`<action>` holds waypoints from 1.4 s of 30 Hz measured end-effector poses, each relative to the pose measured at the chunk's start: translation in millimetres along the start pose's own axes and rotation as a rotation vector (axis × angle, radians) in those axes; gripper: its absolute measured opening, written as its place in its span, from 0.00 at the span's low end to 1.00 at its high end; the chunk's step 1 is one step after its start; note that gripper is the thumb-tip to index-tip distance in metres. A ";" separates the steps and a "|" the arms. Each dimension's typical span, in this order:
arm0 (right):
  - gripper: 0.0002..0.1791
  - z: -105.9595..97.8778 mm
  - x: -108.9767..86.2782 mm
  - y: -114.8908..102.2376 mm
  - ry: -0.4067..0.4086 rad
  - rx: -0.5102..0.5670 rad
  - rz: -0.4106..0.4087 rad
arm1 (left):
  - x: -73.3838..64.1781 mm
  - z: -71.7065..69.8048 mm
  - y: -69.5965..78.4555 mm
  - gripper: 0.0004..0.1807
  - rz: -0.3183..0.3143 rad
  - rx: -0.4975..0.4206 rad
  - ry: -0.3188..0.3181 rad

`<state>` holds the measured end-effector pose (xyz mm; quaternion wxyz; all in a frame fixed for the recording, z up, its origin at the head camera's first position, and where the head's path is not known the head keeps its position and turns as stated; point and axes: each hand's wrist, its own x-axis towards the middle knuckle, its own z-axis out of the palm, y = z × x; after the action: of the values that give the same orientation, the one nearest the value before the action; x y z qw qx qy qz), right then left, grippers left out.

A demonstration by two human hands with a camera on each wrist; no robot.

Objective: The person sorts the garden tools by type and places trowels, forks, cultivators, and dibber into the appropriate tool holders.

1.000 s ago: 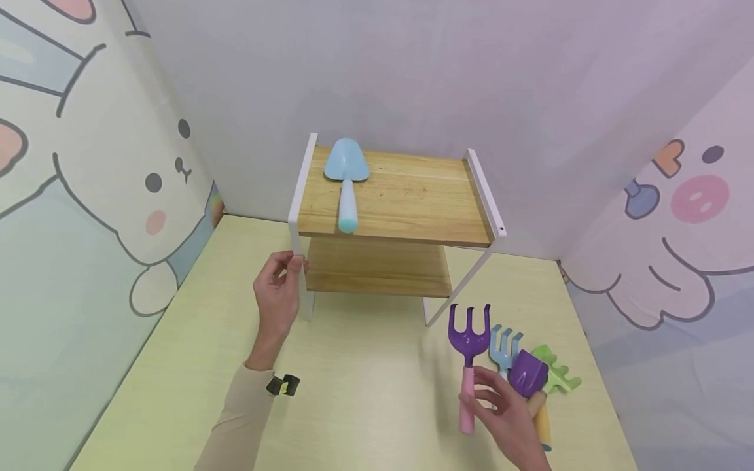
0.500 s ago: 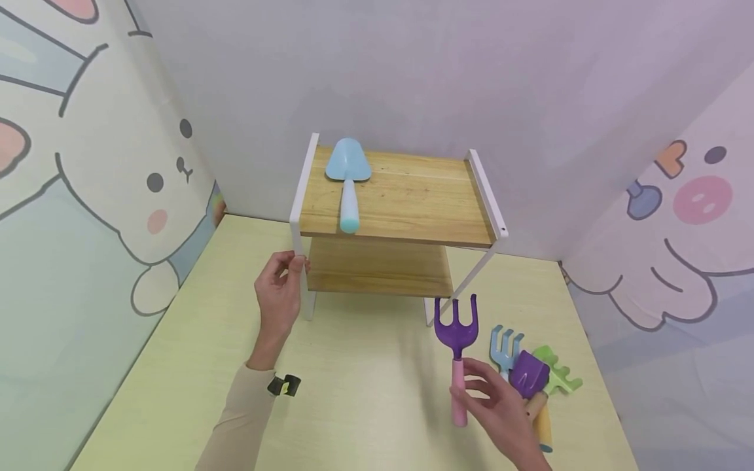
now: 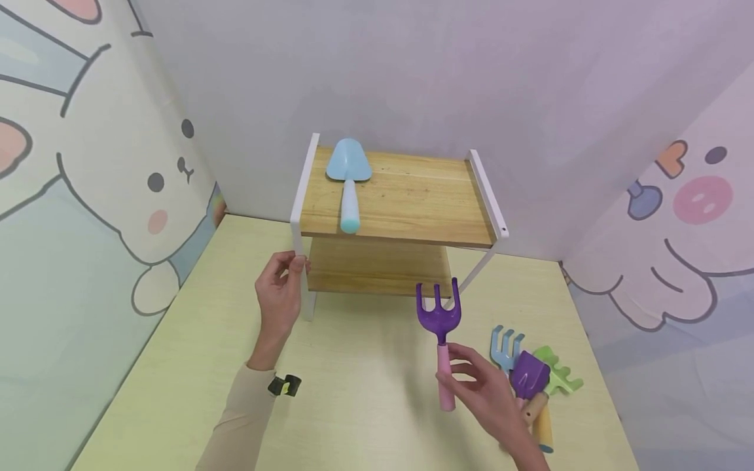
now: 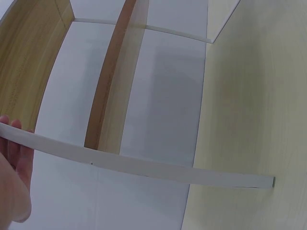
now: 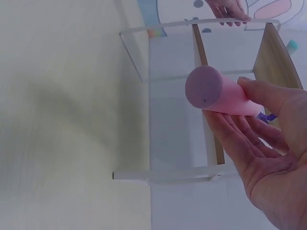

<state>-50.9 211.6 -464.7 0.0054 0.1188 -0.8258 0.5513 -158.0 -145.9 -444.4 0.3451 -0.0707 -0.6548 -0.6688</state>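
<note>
My right hand (image 3: 480, 392) pinches the pink handle of a purple toy garden fork (image 3: 439, 320) between thumb and fingers, its three tines pointing away from me. The fork is held up in front of the shelf's lower right side; in the right wrist view the pink handle (image 5: 218, 91) points its butt end at the camera. At the left, my left hand (image 3: 279, 288) grips the white front leg of a two-tier wooden shelf (image 3: 424, 203). In the left wrist view that white leg (image 4: 144, 167) crosses the picture. A light blue trowel (image 3: 349, 163) lies on the top tier's left side.
On the table's right lie a light blue fork (image 3: 505, 350), a purple shovel (image 3: 529, 374) and a green rake (image 3: 559, 373), partly overlapping, with a yellow handle (image 3: 543, 428) below. A small black item (image 3: 285, 385) is beside my left sleeve. Printed walls surround the table.
My right hand has carried the purple fork left and away from me, off the pile and toward the shelf. My left hand stays on the shelf leg.
</note>
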 end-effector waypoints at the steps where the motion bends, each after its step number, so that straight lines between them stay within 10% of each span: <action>1: 0.24 1.0 1.7 -0.4 -0.002 0.007 -0.008 | 0.0 0.1 0.2 0.07 -0.002 -0.001 -0.001; 42: 0.25 24.9 75.6 -15.1 -0.062 0.100 -0.102 | -0.2 0.0 2.4 0.07 -0.018 -0.002 0.001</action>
<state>-118.3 169.0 -450.1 0.0021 0.1781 -0.7899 0.5868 -156.5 -145.6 -442.5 0.3393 -0.0649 -0.6544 -0.6727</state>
